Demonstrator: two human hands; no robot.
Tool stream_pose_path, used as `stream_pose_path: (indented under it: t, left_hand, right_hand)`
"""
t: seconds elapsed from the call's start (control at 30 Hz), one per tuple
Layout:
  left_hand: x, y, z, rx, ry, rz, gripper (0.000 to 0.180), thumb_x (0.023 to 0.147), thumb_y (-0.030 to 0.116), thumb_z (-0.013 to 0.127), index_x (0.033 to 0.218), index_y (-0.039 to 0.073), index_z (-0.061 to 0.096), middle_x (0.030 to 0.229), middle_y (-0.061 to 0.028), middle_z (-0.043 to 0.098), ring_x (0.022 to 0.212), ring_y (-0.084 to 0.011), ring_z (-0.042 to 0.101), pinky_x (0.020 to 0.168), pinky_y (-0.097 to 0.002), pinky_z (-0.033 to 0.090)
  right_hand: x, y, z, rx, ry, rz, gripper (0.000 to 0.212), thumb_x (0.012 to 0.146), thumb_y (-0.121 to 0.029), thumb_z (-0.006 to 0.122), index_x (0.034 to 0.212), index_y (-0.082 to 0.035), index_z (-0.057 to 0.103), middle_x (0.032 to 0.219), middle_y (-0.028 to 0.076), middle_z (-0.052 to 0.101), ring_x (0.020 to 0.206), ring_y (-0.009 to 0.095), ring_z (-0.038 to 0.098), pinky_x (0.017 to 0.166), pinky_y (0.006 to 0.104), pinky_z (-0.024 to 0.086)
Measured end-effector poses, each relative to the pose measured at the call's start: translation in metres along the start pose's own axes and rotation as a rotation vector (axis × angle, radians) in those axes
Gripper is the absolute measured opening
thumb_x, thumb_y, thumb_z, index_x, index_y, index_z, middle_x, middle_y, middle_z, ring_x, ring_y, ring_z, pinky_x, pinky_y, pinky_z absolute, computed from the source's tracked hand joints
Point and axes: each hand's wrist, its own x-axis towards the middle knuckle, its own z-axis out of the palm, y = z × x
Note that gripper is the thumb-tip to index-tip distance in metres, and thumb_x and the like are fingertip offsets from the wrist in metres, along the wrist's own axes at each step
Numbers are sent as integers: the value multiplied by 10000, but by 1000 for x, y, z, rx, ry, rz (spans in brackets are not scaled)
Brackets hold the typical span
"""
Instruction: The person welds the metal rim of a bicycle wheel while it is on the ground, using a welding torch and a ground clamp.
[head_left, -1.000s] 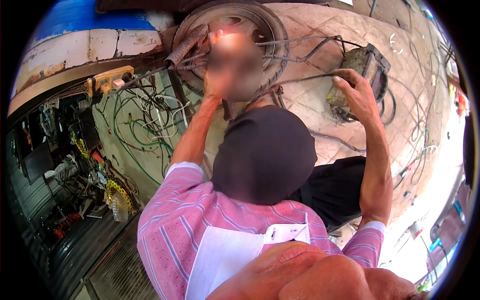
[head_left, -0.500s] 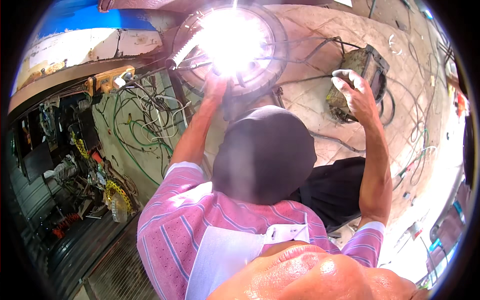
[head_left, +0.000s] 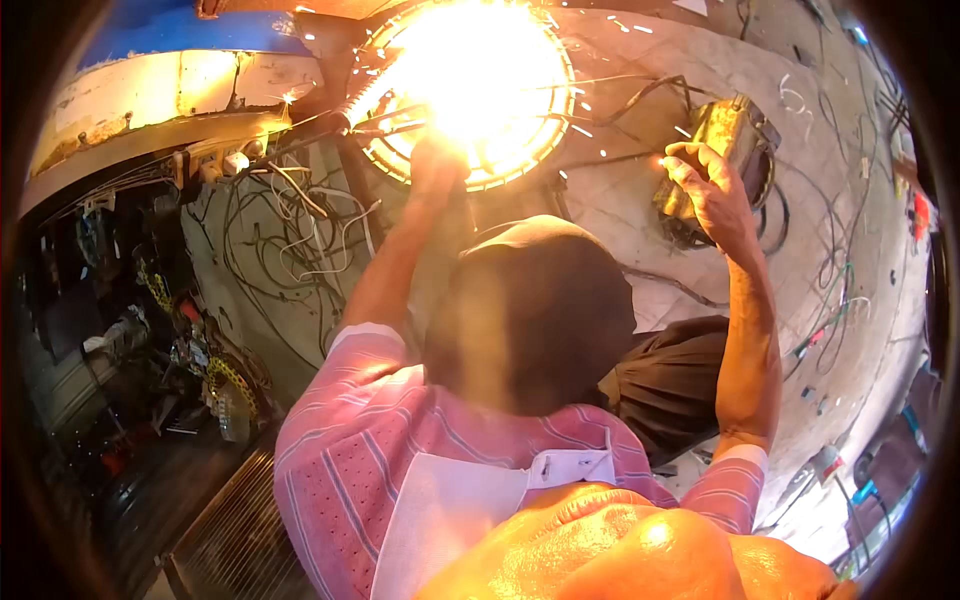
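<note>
At the top centre a spoked wheel with a tyre (head_left: 397, 166) is largely washed out by a blazing white-orange glare. My left hand (head_left: 437, 168) reaches into the lower edge of that glare, at the wheel. Its fingers, and anything they hold, are lost in the light. To the left of the glare a ribbed, coil-like rod (head_left: 362, 108) slants down to a dark end. My right hand (head_left: 708, 185) is raised on the right, fingers loosely bent and apart, with nothing visible in them. It appears in front of a worn yellow metal box (head_left: 722, 128) with cables.
Tangled cables (head_left: 300, 220) lie on the floor at left, below a power strip (head_left: 232, 163). A grille-like panel (head_left: 235, 530) sits lower left, near piled parts and a yellow chain (head_left: 230, 385). Sparks fly around the wheel. More cables (head_left: 835, 230) run along the right.
The glare has turned from white to orange and spread, with more sparks flying. The surroundings look darker and warmer in colour. Both hands stay in nearly the same places.
</note>
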Motion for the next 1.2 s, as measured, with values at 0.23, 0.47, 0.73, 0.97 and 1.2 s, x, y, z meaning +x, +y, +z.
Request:
stream_pose_path:
  t: [0.23, 0.47, 0.73, 0.97, 1.2]
  left_hand:
    - [-15, 73, 17, -250, 123, -205, 128, 983, 143, 732, 1000, 25, 686, 744, -53, 674, 575, -147, 625, 519, -286, 494]
    - [-13, 73, 16, -264, 135, -220, 179, 962, 166, 763, 1032, 15, 694, 746, -50, 674, 562, -150, 620, 507, -289, 488]
    - [-13, 92, 18, -293, 152, -276, 250, 946, 172, 787, 1114, 15, 690, 813, -31, 649, 577, -147, 607, 510, -288, 502]
    - [-9, 86, 17, -291, 125, -311, 251, 945, 161, 789, 1118, 12, 685, 822, -35, 646, 598, -153, 609, 520, -293, 512]
    - [-3, 69, 16, -173, 93, -224, 290, 944, 195, 768, 1148, 1, 696, 842, -42, 677, 648, -168, 624, 598, -334, 520]
  right_hand:
    - [8, 14, -2, -44, -9, -34, 417, 1026, -278, 693, 1296, 39, 683, 1156, 106, 740, 1065, 179, 671, 964, 312, 520]
    - [10, 13, 0, -50, 2, -63, 443, 1020, -295, 691, 1295, 52, 683, 1170, 136, 748, 1074, 200, 687, 975, 327, 527]
    - [9, 11, 1, -75, 7, -61, 453, 1013, -306, 687, 1287, 55, 689, 1175, 149, 749, 1079, 210, 692, 976, 334, 531]
    - [7, 7, -1, -103, 10, -62, 460, 1014, -319, 685, 1291, 47, 691, 1177, 148, 749, 1077, 219, 694, 978, 339, 530]
    - [4, 5, -2, -99, 42, -58, 400, 1017, -299, 697, 1244, 30, 707, 1119, 120, 750, 1027, 196, 685, 945, 324, 530]
